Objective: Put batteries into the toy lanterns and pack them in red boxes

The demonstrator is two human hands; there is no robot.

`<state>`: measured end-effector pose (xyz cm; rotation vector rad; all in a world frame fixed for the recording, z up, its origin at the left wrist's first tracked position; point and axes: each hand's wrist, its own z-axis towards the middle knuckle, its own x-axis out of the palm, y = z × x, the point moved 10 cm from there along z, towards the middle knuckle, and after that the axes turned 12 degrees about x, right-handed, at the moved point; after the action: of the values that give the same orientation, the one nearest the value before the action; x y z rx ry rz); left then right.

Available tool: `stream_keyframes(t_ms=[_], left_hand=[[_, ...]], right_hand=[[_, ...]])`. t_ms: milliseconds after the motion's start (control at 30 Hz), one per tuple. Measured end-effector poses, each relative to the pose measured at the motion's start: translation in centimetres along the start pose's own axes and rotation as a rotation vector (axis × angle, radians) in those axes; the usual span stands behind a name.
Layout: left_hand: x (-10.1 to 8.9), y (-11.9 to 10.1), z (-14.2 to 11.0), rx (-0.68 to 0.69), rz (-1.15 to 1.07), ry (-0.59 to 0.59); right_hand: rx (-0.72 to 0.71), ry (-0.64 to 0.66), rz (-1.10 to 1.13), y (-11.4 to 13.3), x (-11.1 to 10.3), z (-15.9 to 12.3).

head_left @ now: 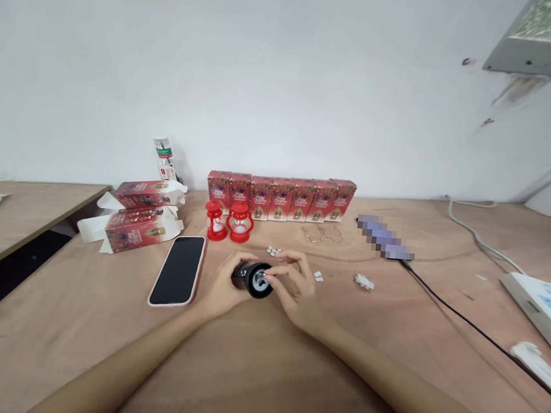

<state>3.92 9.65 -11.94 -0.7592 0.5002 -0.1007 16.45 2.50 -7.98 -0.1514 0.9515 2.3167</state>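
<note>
My left hand (227, 287) is wrapped round a small black lantern (252, 280) lying on its side, with its round base turned toward me. A pale battery recess with metal parts shows inside the base. At that recess my right hand (300, 292) pinches with thumb and index finger; whatever is between the fingertips is too small to make out. Just beyond the hands lie several button batteries (273, 251). Two red lanterns (240, 223) stand upright behind them. Small white pieces (318, 276) rest to the right of my right hand.
Several red boxes (280, 199) stand in a row near the wall. Opened boxes (137, 229) and a phone (178, 270) lie left. Thin wire pieces (321, 234), a white tangle (364, 281), a cabled phone (384, 237) and a white box (542, 304) are right. A bottle (165, 158) stands back left.
</note>
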Motion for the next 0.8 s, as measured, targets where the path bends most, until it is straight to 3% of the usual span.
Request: stream_keyframes(t_ms=[800], left_hand=[[0.02, -0.57, 0.29, 0.031, 0.046, 0.011]], right_hand=[[-0.018, -0.043, -0.004, 0.11, 0.02, -0.28]])
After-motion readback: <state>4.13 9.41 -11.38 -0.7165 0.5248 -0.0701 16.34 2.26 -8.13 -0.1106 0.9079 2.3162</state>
